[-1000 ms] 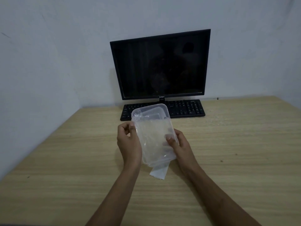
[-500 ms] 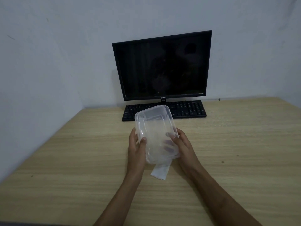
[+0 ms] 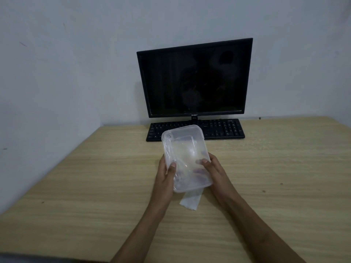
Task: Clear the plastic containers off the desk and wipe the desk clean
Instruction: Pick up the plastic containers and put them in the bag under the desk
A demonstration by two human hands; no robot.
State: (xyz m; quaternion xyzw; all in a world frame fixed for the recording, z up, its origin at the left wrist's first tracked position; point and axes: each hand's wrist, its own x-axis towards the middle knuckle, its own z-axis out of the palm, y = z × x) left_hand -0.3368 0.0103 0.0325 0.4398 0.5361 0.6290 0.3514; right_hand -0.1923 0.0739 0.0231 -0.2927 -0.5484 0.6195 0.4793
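A clear plastic container (image 3: 185, 149) with a lid is held tilted above the wooden desk (image 3: 95, 177), in front of the keyboard. My left hand (image 3: 164, 179) grips its left edge, thumb on top. My right hand (image 3: 214, 171) grips its right edge, thumb on the lid and fingers underneath, seen through the plastic. A white folded tissue (image 3: 190, 201) lies on the desk just below the container's near end, partly hidden by it.
A black monitor (image 3: 195, 78) stands against the back wall with a black keyboard (image 3: 222, 129) in front of it. White walls close the desk at the back and on the left. Small dark specks dot the desk surface at the right (image 3: 263, 191).
My left hand shifted from a loose pinch at the container's upper left edge to a firm grip lower on its left side. The container sits slightly more upright between both hands.
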